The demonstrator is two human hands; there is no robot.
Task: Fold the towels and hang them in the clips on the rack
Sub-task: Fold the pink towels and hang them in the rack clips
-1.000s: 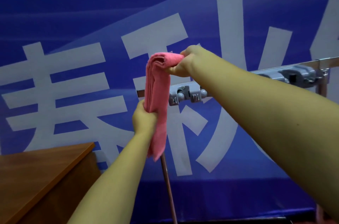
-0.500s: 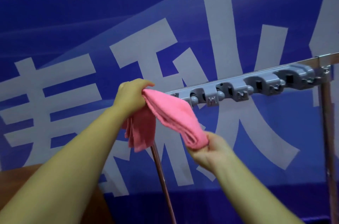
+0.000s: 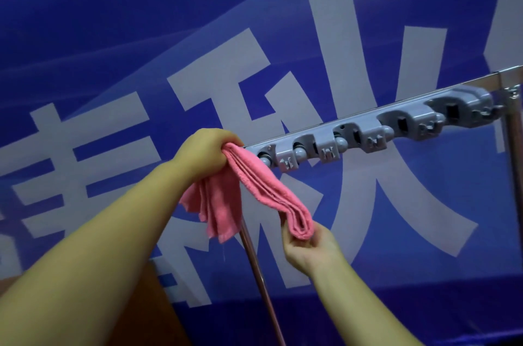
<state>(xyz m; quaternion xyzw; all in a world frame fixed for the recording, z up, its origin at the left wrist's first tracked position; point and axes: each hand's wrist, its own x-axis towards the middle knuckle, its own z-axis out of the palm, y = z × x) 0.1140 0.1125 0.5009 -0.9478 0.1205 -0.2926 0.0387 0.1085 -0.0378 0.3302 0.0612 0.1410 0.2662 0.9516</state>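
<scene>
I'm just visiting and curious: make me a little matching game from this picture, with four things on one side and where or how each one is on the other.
Things:
1. left hand
2. right hand
3. pink towel
4. grey clips

States:
A. stretched between both hands
B. grips the towel's upper end beside the rack
C. in a row along the rail, holding nothing
D. holds the towel's folded lower end

Pairs: 1-B, 2-D, 3-A, 4-C

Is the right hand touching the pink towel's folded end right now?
Touching. The head view shows the right hand pinching the pink towel at its lower folded end, with no gap between them.
</scene>
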